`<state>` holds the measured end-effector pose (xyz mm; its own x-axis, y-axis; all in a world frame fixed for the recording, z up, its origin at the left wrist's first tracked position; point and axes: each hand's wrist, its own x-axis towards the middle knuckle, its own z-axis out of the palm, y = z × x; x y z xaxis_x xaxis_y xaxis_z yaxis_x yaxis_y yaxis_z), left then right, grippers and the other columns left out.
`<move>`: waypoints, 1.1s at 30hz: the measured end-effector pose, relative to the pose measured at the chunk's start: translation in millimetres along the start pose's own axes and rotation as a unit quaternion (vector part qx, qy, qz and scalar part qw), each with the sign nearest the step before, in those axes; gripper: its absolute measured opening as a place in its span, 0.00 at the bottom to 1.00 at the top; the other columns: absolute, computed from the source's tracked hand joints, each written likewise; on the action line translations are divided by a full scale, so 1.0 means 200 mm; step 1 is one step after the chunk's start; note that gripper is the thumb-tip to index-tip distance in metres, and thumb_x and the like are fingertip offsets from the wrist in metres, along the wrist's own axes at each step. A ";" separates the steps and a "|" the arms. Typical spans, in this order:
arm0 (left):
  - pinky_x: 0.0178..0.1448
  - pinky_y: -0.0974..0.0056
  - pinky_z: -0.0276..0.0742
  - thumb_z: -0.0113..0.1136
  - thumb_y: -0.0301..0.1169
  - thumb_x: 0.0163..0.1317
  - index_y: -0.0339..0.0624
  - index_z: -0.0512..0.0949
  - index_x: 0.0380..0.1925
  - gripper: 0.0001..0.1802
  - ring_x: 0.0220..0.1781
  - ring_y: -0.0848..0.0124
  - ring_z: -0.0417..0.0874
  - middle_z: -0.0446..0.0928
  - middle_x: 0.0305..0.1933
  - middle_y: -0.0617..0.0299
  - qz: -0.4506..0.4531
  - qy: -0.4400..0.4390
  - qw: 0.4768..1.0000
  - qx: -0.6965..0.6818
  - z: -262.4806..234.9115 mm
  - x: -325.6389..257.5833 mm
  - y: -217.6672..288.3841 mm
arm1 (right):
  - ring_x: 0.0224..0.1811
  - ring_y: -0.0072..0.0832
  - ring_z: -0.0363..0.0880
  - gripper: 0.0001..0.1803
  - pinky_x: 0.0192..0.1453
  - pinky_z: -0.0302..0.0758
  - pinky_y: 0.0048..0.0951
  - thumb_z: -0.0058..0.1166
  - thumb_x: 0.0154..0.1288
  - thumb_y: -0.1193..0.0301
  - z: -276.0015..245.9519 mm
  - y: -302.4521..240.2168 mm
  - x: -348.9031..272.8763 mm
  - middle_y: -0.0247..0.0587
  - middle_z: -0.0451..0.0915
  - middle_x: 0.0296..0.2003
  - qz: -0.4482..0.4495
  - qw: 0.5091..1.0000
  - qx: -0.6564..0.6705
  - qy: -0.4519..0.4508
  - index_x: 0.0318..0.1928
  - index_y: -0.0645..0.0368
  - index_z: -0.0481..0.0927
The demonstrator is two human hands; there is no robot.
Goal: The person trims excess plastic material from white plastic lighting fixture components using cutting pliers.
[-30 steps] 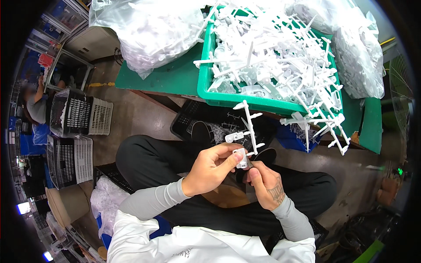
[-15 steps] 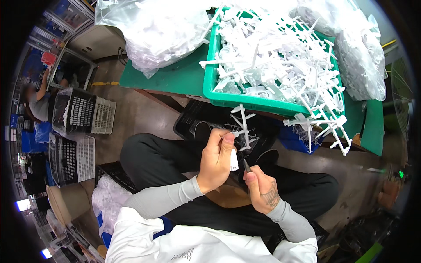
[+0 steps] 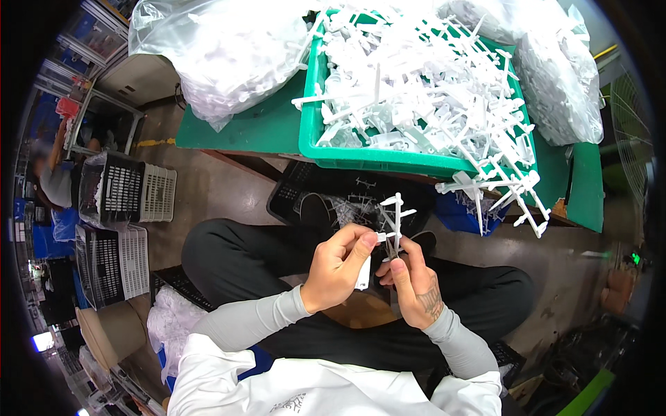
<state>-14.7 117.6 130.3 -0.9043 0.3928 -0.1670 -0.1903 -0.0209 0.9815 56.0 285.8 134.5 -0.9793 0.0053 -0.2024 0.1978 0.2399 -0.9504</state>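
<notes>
Between thumb and fingers, my left hand pinches a white plastic part, whose lower end shows below the fingers. A white branching plastic sprue stands upright beyond my fingertips and appears joined to that part. My right hand is closed around a small dark pointed tool, mostly hidden by the fingers; its exact kind is unclear. The tool's tip and my right fingers are at the lower end of the sprue, close to my left fingertips.
A green tray heaped with white sprued parts stands on a green table. Several sprues overhang its right front corner. Clear bags of parts flank it. Below are a black crate and a blue bin with sprue scraps. Another person sits far left.
My right hand has moved up to the sprue, bringing the tool against or close beside it. The sprue has shifted slightly right and down with my left hand's hold, and the view has moved a little.
</notes>
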 end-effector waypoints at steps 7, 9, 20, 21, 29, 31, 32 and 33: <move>0.28 0.74 0.65 0.55 0.36 0.75 0.35 0.78 0.40 0.13 0.26 0.86 0.69 0.77 0.25 0.69 0.005 0.000 1.000 0.012 0.00 0.00 0.01 | 0.32 0.30 0.85 0.21 0.40 0.80 0.29 0.40 0.81 0.60 0.00 -0.02 0.00 0.42 0.82 0.30 0.012 1.000 0.007 -0.002 0.63 0.63 0.66; 0.28 0.74 0.65 0.56 0.36 0.75 0.34 0.78 0.40 0.13 0.26 0.86 0.69 0.76 0.24 0.69 0.007 -0.002 1.000 0.014 0.00 0.00 0.01 | 0.29 0.30 0.85 0.20 0.37 0.80 0.29 0.41 0.80 0.60 0.00 -0.02 0.00 0.41 0.82 0.29 0.012 1.000 -0.004 0.005 0.62 0.63 0.67; 0.26 0.74 0.60 0.57 0.35 0.74 0.36 0.77 0.39 0.11 0.25 0.88 0.65 0.72 0.23 0.74 -0.014 -0.006 0.999 0.052 -0.03 0.01 0.01 | 0.25 0.35 0.84 0.18 0.31 0.76 0.35 0.42 0.79 0.61 0.04 0.01 0.04 0.42 0.80 0.23 0.011 0.994 -0.107 0.020 0.59 0.60 0.68; 0.27 0.75 0.61 0.58 0.34 0.74 0.36 0.77 0.39 0.11 0.25 0.87 0.66 0.72 0.23 0.73 -0.016 0.006 0.999 0.030 -0.04 0.00 -0.01 | 0.25 0.35 0.84 0.18 0.30 0.76 0.36 0.41 0.79 0.60 0.05 0.00 0.04 0.42 0.80 0.23 0.017 0.994 -0.106 0.023 0.59 0.60 0.68; 0.32 0.69 0.72 0.58 0.28 0.70 0.39 0.79 0.40 0.04 0.27 0.77 0.76 0.80 0.31 0.60 0.533 0.277 0.736 0.313 -0.44 0.41 0.83 | 0.30 0.45 0.86 0.40 0.40 0.80 0.43 0.42 0.75 0.53 0.01 0.18 0.06 0.46 0.84 0.25 0.111 0.972 -0.204 -0.030 0.77 0.53 0.41; 0.32 0.69 0.72 0.58 0.30 0.72 0.39 0.80 0.41 0.06 0.25 0.78 0.75 0.77 0.26 0.63 0.546 0.336 0.714 0.280 -0.57 0.63 1.16 | 0.28 0.45 0.86 0.43 0.40 0.80 0.44 0.46 0.73 0.54 0.02 0.18 0.07 0.43 0.85 0.25 0.094 0.963 -0.247 -0.057 0.77 0.55 0.39; 0.32 0.70 0.71 0.57 0.32 0.73 0.38 0.80 0.41 0.09 0.26 0.79 0.75 0.77 0.26 0.64 0.536 0.350 0.697 0.323 -0.66 0.74 1.28 | 0.30 0.48 0.85 0.44 0.42 0.80 0.46 0.47 0.73 0.54 0.04 0.15 0.08 0.44 0.84 0.25 0.087 0.960 -0.257 -0.066 0.77 0.55 0.39; 0.31 0.71 0.69 0.56 0.35 0.74 0.38 0.80 0.41 0.11 0.26 0.81 0.75 0.78 0.26 0.66 0.523 0.358 0.685 0.359 -0.75 0.86 1.35 | 0.32 0.52 0.85 0.44 0.43 0.79 0.49 0.47 0.73 0.53 0.05 0.13 0.08 0.44 0.84 0.25 0.089 0.957 -0.269 -0.070 0.77 0.55 0.39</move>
<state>-279.1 41.8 352.9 -0.4057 -0.0490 0.9127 0.7096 0.6126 0.3483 46.7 283.1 103.7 -0.9096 -0.0282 -0.4146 0.2730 0.7116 -0.6474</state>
